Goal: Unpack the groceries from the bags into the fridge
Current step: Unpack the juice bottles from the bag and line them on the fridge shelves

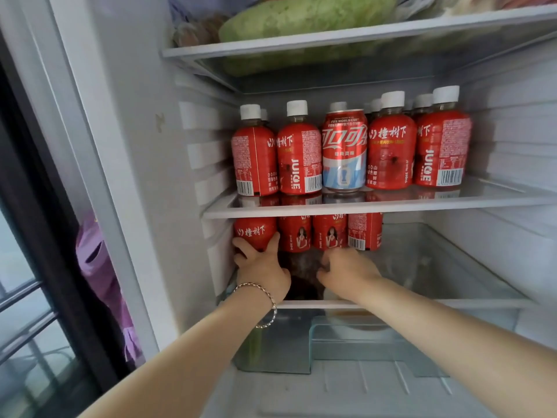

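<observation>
head view: left hand (261, 267) grips leftmost lower-shelf bottle (254, 233); right hand (346, 271) nearby.

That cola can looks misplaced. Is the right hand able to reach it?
Probably yes: the cola can stands front-row, nothing before it, though the right hand must first clear the shelf edge.

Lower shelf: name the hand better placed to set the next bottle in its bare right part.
Right, probably. The right hand sits beside that bare part of the lower shelf; the left hand grips the leftmost bottle, farthest from it, and would have to cross over.
</observation>
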A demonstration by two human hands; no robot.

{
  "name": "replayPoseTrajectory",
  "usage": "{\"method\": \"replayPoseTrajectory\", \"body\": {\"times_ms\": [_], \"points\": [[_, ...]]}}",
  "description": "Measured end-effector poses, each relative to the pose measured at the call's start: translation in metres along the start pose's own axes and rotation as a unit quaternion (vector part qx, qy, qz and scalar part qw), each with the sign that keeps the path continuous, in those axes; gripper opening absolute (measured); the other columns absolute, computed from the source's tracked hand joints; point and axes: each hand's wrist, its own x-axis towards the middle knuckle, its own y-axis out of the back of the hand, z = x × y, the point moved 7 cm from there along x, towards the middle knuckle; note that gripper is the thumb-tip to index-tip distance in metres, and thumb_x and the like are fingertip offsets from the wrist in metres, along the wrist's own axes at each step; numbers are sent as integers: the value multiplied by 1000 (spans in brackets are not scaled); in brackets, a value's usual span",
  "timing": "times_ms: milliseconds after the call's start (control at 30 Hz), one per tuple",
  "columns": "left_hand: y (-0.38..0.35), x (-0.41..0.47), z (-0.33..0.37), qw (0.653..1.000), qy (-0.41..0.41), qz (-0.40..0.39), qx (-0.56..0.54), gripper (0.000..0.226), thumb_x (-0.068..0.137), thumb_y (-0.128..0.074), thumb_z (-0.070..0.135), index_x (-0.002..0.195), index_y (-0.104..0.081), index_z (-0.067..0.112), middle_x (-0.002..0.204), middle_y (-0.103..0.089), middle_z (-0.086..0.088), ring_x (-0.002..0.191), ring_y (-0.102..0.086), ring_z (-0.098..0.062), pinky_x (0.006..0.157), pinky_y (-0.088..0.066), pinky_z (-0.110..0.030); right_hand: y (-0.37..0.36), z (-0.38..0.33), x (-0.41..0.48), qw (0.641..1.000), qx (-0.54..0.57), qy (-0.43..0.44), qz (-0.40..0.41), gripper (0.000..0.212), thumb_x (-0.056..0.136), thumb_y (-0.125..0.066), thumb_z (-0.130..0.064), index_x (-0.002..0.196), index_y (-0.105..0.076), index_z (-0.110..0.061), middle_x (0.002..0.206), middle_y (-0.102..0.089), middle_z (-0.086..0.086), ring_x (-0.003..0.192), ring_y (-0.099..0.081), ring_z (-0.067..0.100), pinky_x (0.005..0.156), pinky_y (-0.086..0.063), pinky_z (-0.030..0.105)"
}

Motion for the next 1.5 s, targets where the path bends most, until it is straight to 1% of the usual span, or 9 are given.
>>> {"method": "replayPoseTrajectory", "body": {"times_ms": [167,267,367,500,667,800,967,1167,1500], "points": [[5,-10,-3,998,4,-46,-39,61,89,-50,27,144,-25,34,148,6,-21,129,-28,-40,112,-27,-37,8,-4,-12,999,31,-13,-1,18,90,-53,-21,94,-68,-11,94,-66,3,86,-62,19,80,-54,36],[12,-33,-8,998,-8,-41,-54,34,88,-50,26,121,-58,18,135,-33,-13,111,-51,-31,103,-40,-35,15,-19,-28,999,34,20,-6,17,90,-54,-21,94,-69,-13,96,-67,1,87,-62,18,81,-53,35],[28,-70,-13,996,-9,-42,-72,27,91,-49,18,105,-68,6,111,-64,-13,102,-61,-29,85,-49,-30,20,-48,-50,993,24,110,-44,16,90,-54,-19,91,-69,-14,93,-66,-1,84,-62,18,78,-53,34],[50,-124,-47,993,72,-41,-89,30,94,-46,13,111,-63,-5,105,-66,-16,105,-62,-30,83,-50,-31,16,-94,-93,964,-21,240,-114,17,88,-52,-20,89,-67,-13,94,-67,5,86,-63,26,77,-54,42],[72,-235,-118,974,222,-2,49,32,94,-44,21,115,-61,3,117,-63,-12,109,-60,-28,83,-47,-29,0,-160,-175,900,-70,399,-161,24,93,-48,-23,105,-66,-11,104,-66,2,93,-60,19,76,-44,26],[84,-362,-166,937,335,7,104,31,93,-42,21,110,-62,6,114,-63,-12,106,-60,-29,83,-47,-30,-26,-219,-260,844,-60,490,-212,21,91,-48,-24,99,-65,-16,98,-65,-2,89,-59,20,80,-51,34],[95,-564,-194,872,481,47,77,29,90,-46,23,102,-66,7,108,-66,-11,101,-61,-30,84,-49,-30,-36,-292,-418,731,-47,636,-243,23,93,-47,-25,103,-65,-13,104,-65,2,96,-60,23,77,-48,31],[88,-827,-162,751,651,99,50,27,87,-46,21,99,-66,9,112,-65,-13,102,-60,-30,80,-46,-28,-26,-334,-664,564,-35,794,-224,28,93,-45,-28,114,-62,-20,117,-62,5,108,-57,25,85,-44,27],[46,-1235,48,511,845,151,48,27,90,-41,23,107,-62,16,116,-62,-7,106,-59,-28,79,-42,-29,50,-244,-1100,259,-32,949,-174,27,95,-41,-18,115,-60,-15,117,-61,4,107,-57,26,81,-44,29]]}}
